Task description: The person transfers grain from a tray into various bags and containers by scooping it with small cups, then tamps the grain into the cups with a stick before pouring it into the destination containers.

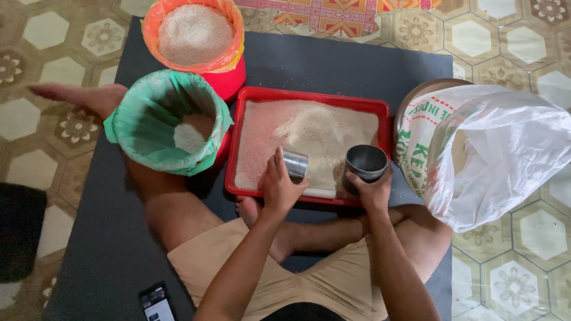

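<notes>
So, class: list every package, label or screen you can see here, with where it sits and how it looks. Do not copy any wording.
Printed sack: right of the red tray, white with green and red print, mouth open.
Clear plastic bag: draped over the sack, whitish, crumpled.
Phone: bottom left on the dark mat, black, screen lit.
</notes>
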